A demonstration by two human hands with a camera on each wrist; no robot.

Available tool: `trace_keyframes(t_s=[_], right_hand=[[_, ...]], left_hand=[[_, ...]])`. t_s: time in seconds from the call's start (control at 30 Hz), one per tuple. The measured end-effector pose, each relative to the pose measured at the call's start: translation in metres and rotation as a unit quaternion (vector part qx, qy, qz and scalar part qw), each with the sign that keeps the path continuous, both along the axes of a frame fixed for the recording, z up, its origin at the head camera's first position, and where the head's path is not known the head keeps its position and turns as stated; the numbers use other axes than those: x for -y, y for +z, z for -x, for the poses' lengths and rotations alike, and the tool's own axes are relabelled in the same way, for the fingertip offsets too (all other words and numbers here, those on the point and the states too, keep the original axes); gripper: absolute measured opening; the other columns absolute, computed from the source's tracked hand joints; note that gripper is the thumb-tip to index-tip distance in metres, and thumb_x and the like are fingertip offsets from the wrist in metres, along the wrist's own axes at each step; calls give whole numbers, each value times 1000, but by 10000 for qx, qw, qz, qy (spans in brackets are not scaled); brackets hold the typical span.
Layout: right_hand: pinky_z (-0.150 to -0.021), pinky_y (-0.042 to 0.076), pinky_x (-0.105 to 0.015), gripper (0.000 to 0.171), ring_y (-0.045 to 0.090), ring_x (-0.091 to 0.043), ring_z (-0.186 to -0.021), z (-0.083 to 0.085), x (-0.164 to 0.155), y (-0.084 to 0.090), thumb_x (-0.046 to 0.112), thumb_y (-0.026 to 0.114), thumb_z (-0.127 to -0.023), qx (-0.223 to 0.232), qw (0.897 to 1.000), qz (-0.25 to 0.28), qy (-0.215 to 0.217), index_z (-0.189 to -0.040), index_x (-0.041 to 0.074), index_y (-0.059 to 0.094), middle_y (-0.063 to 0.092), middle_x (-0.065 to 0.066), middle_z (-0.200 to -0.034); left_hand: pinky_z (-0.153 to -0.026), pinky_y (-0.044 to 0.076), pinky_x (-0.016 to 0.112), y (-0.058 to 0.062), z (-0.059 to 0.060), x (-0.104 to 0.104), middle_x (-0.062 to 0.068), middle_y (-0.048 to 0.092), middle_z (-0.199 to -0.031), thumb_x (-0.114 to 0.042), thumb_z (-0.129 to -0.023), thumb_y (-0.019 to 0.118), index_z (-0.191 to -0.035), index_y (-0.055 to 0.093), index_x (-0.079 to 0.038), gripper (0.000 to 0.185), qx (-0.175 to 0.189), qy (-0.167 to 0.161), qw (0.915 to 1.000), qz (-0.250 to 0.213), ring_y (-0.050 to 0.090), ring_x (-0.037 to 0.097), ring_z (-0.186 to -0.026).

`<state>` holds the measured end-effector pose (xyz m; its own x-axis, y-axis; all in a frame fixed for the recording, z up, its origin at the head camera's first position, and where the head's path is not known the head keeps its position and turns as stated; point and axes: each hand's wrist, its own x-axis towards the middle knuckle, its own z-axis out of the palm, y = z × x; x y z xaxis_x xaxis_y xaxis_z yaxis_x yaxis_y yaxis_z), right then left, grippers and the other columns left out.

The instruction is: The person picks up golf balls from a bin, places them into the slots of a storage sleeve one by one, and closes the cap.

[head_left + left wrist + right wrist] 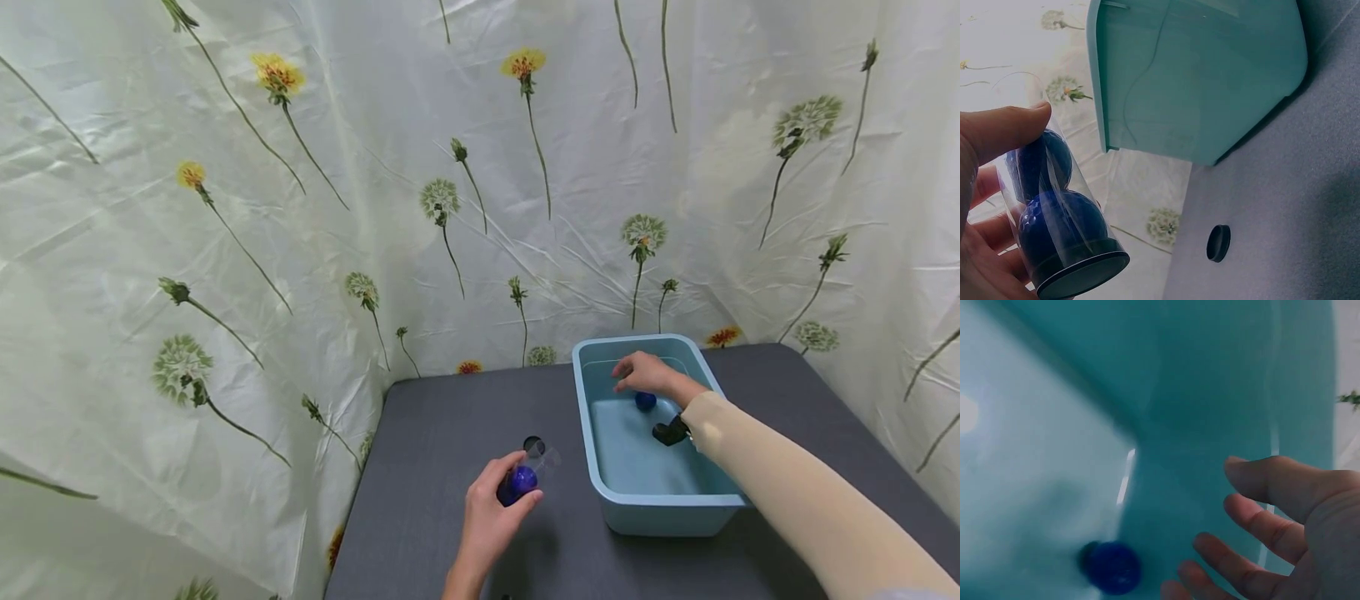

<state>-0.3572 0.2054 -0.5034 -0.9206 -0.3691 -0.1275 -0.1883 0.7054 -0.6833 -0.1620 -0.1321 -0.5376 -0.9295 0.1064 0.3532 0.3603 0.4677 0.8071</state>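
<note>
The left hand curls its thumb and fingers around a clear tube, tilted above the table; two blue balls sit inside, one against the other, by the black end. At the hand's one o'clock, a black cap lies on the table. At its two o'clock stands a light blue bin. Inside it, another blue ball rests at six o'clock from the right hand, whose fingers are spread loosely, holding nothing. Behind hangs a dandelion-printed curtain.
</note>
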Motion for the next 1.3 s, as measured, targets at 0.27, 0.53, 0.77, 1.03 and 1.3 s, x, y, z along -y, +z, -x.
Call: trace_keyframes(t_s=[0.27, 0.53, 0.77, 1.03, 1.3], right_hand=[[-86, 52, -49, 45, 64, -35, -101, 4, -7, -24, 12, 75, -87, 469, 9959, -653, -416, -124, -10, 64, 62, -28, -122], [-67, 56, -43, 39, 64, -29, -81, 1, -5, -33, 5, 75, -85, 787, 9936, -553, -588, -121, -8, 65, 65, -18, -100], [-65, 55, -38, 33, 61, -23, -78, -6, 9, -43, -2, 76, -81, 679, 9937, -888, -47, -114, 0, 70, 61, -13, -101], [-66, 56, -36, 30, 60, -22, -80, -6, 19, -51, -7, 78, -75, 923, 9870, -1225, 475, -101, 7, 71, 60, -8, -96], [-65, 54, -34, 29, 58, -21, -80, -13, 28, -43, -9, 78, -74, 923, 9836, -1282, 876, -96, 9, 71, 62, -7, -94]], left_hand=[[-84, 54, 32, -1, 1, -1, -10, 66, -113, -25, -79, 88, -130, 65, -30, 56, 14, -36, 10000, 17, 64, 10, -98], [-83, 54, 32, -3, 1, 0, -4, 67, -114, -26, -80, 87, -131, 64, -29, 56, -24, -32, 10000, -16, 63, 10, -98], [-84, 54, 32, -3, 0, -1, -5, 67, -115, -21, -80, 88, -131, 64, -30, 57, 28, -64, 10000, 22, 64, 10, -99], [-85, 54, 32, -1, 0, 1, -9, 66, -114, -22, -79, 89, -130, 65, -31, 57, 123, -2, 9999, -81, 64, 11, -100], [-85, 54, 32, -2, -1, 1, -7, 66, -116, -24, -79, 88, -131, 64, -32, 57, 167, 0, 9999, -42, 64, 11, -102]])
